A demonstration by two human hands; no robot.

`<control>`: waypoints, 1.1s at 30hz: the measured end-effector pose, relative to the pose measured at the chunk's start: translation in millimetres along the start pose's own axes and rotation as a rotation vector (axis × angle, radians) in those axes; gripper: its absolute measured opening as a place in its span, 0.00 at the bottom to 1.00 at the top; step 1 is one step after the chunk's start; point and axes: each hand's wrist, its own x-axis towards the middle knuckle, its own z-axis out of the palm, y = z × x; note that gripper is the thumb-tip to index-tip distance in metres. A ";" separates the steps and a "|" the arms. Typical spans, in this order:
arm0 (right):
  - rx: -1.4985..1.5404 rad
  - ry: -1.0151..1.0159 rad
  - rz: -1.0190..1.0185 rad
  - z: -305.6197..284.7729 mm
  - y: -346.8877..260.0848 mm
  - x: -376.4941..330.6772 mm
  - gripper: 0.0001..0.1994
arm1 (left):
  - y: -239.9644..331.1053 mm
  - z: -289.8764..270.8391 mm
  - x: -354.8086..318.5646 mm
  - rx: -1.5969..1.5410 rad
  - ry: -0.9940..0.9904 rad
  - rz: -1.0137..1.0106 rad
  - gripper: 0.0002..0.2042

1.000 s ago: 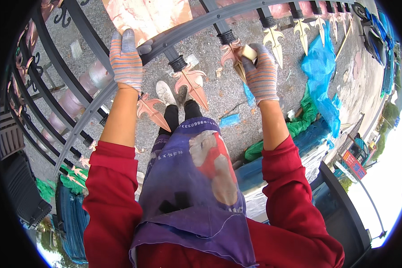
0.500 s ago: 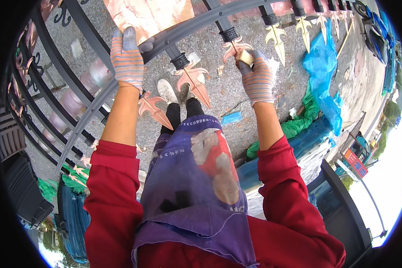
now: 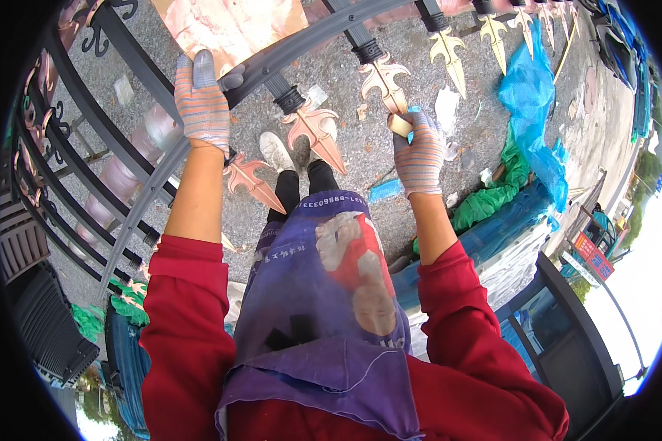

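My left hand (image 3: 203, 106), in a striped grey-and-orange glove, is closed at the near corner of a brown sheet (image 3: 232, 26) smeared with shiny pink paint, its fingertips over the edge. The sheet lies above the curved dark fence rail (image 3: 294, 60), which the hand also borders. In my right hand (image 3: 419, 154), gloved the same way, is a small beige sponge block (image 3: 400, 126), pinched at the tip of a copper-pink spearhead finial (image 3: 384, 82). Left of that hangs another copper-pink spearhead (image 3: 315, 134); to the right is a pale gold one (image 3: 447, 59).
More dark fence bars (image 3: 88, 88) curve down the left side. Blue netting (image 3: 528, 92) and green netting (image 3: 493, 202) lie on the ground at right. Wrapped pink rolls (image 3: 114, 176) lie beneath the fence. My white shoe (image 3: 276, 151) stands below the rail.
My right hand with the sponge has moved down and slightly right, from the finial's upper part to its tip. My left hand and the smeared sheet have shifted slightly left.
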 end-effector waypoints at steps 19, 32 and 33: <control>0.131 0.017 0.152 -8.8 -0.8 32.8 0.12 | -13.0 -9.0 10.0 0.022 -0.045 0.071 0.17; 0.163 0.054 0.226 -15.0 -7.0 42.4 0.14 | 2.9 3.2 2.1 -0.041 -0.077 0.019 0.14; 0.134 0.028 0.193 -11.0 -7.3 46.9 0.15 | 2.0 1.7 2.7 -0.037 -0.060 0.001 0.14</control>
